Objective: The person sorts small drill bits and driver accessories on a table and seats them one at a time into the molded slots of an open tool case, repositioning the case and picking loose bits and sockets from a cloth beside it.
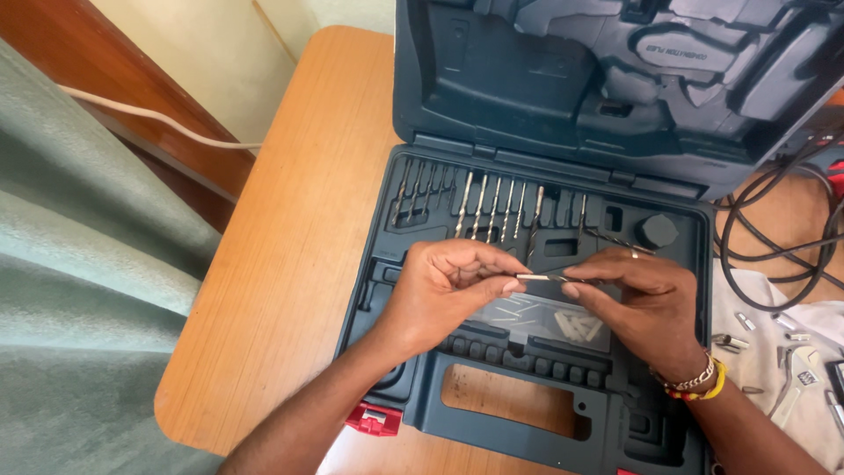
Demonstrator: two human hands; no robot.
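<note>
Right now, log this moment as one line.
left hand: pinches drill bit | right hand: pinches other end | below: open tool case, bits in slots | surface: wooden table

I pinch a thin drill bit (541,278) between my left hand (444,290) and right hand (646,303). Both hover over the open dark tool case (396,264), whose slots hold a row of bits (492,207), on the wooden table (281,264).

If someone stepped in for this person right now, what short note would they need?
Left hand and right hand: both pinch one drill bit, held level between them above the open tool case.
Other bits sit in the slot row at the case's hinge side; some slots look vacant.
A clear box of small parts lies below the hands.
Black cable and loose tools on a cloth lie to the right.
The held bit is not in a slot.
</note>
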